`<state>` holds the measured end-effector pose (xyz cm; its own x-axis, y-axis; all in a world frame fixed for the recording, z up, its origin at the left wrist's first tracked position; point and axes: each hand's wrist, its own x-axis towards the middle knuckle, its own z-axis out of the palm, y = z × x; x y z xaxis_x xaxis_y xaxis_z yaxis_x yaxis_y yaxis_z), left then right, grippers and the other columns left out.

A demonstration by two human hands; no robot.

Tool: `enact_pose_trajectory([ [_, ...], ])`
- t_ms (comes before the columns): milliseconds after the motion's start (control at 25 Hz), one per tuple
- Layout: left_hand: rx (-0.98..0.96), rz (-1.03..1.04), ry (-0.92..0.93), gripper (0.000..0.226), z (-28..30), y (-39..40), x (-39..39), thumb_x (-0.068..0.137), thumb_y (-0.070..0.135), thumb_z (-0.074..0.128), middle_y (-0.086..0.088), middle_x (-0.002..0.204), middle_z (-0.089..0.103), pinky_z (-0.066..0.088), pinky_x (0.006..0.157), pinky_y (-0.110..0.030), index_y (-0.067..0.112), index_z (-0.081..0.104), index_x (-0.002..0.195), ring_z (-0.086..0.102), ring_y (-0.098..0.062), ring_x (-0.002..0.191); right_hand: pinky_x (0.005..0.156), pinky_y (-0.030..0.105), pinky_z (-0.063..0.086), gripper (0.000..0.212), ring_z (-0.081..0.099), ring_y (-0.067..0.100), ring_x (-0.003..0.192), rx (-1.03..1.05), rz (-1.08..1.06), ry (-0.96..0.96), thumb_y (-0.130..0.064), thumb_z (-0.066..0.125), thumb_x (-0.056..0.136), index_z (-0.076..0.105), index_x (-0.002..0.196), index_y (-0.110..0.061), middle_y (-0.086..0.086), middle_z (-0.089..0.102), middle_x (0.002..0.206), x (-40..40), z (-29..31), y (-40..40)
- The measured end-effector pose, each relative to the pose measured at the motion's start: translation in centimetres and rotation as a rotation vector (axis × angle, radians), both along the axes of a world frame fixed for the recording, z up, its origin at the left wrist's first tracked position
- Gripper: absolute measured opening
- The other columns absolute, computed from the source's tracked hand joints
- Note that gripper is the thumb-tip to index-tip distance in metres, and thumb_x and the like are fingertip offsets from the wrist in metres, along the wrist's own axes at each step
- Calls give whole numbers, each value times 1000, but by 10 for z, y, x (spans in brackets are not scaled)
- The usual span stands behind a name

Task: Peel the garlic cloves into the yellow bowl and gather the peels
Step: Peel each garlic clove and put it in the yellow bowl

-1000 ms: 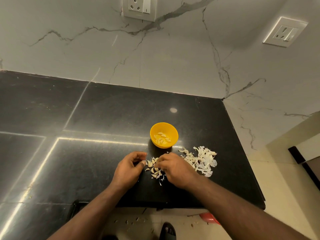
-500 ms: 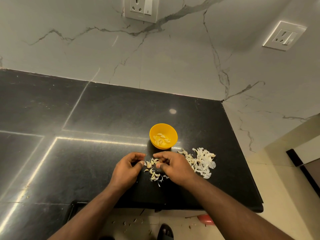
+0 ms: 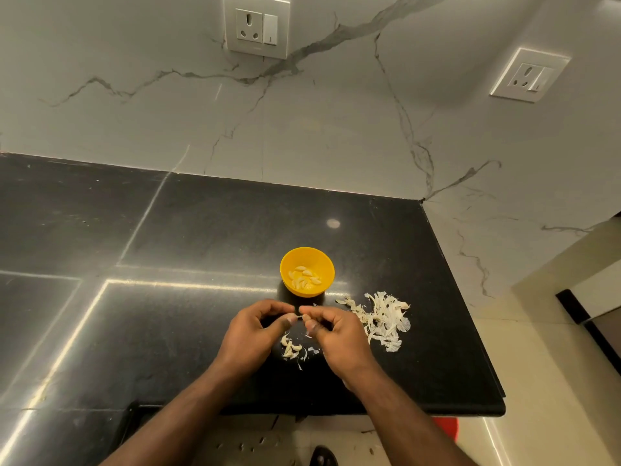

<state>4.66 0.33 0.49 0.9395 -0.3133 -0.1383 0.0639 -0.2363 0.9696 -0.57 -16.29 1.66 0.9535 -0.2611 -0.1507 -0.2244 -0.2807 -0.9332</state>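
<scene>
- Centrally, the left hand (image 3: 250, 334) and the right hand (image 3: 336, 334) meet just above the black worktop (image 3: 201, 230), fingers curled inward toward each other.
- Grip state: both hands pinch one small garlic clove (image 3: 300, 318) between thumb and fingertips; the clove is mostly hidden by the fingers, so how much skin is left on it cannot be told.
- The yellow bowl (image 3: 307, 254) stands on the worktop just beyond the hands, upright, apart from them. Several peeled cloves (image 3: 305, 279) lie on its bottom.
- A small cluster of loose cloves (image 3: 289, 346) and skin scraps lies on the worktop between and below the two hands, partly covered by the right hand.
- A larger pile of white peels (image 3: 383, 319) lies to the right of the right hand, near the bowl but not touching it.
- Surroundings: a marble-patterned wall (image 3: 336, 129) rises behind the worktop and turns the corner on the right. One wall socket (image 3: 257, 26) sits above the bowl; a second socket (image 3: 530, 75) sits on the right-hand wall.
- Below the worktop's front edge, a tiled floor (image 3: 554, 381) shows scattered scraps, a dark shoe tip (image 3: 323, 457) and a red object (image 3: 445, 427) partly hidden by the right forearm.
</scene>
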Motion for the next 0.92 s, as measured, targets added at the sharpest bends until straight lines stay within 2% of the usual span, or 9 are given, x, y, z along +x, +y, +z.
enact_pose_trajectory([
  [80,-60,-42,30,8,10,-8,-3,86,19,77,4,86,78,54,71,-22,22,77,93,72,-6,82,81,24,59,21,72,5,89,69,-28,-14,-16,76,88,73,98,-34,-10,76,90,-1,4,1],
  [280,-85,-20,88,6,14,-10,-8,89,17,74,-1,85,77,53,68,-26,20,79,92,69,-12,79,74,29,61,6,72,11,78,29,-8,-28,-18,80,84,76,88,-20,-3,76,80,-2,12,-2],
  [480,-53,-4,97,7,17,-15,-13,90,13,72,0,81,77,48,63,-15,16,78,90,69,-3,72,75,39,59,10,68,15,72,157,-55,28,-10,76,87,72,84,-19,4,75,79,-7,7,2],
  [560,-57,2,110,8,17,-16,-13,92,12,69,-2,82,77,50,64,-17,14,77,91,68,-5,72,77,39,59,11,68,15,75,197,-57,39,-8,73,88,72,85,-19,4,75,81,-7,6,-1],
  [680,-38,48,156,9,10,-15,-10,95,11,66,-4,82,76,53,67,-28,14,75,95,68,-12,73,75,34,60,8,71,18,81,266,-96,33,-8,72,89,72,93,-16,5,76,85,-5,6,-7],
  [800,145,38,120,8,1,-12,-6,92,16,70,4,79,75,53,68,-28,23,74,94,68,-6,69,73,23,57,26,73,11,83,279,-65,41,-5,75,87,73,106,-22,0,77,87,-7,3,-12],
  [920,404,-23,-23,12,2,-10,-6,89,26,73,12,84,74,47,64,-15,37,72,94,68,1,76,78,26,59,29,73,12,85,254,-40,53,-2,77,84,76,100,-26,-1,77,88,-9,2,-12],
])
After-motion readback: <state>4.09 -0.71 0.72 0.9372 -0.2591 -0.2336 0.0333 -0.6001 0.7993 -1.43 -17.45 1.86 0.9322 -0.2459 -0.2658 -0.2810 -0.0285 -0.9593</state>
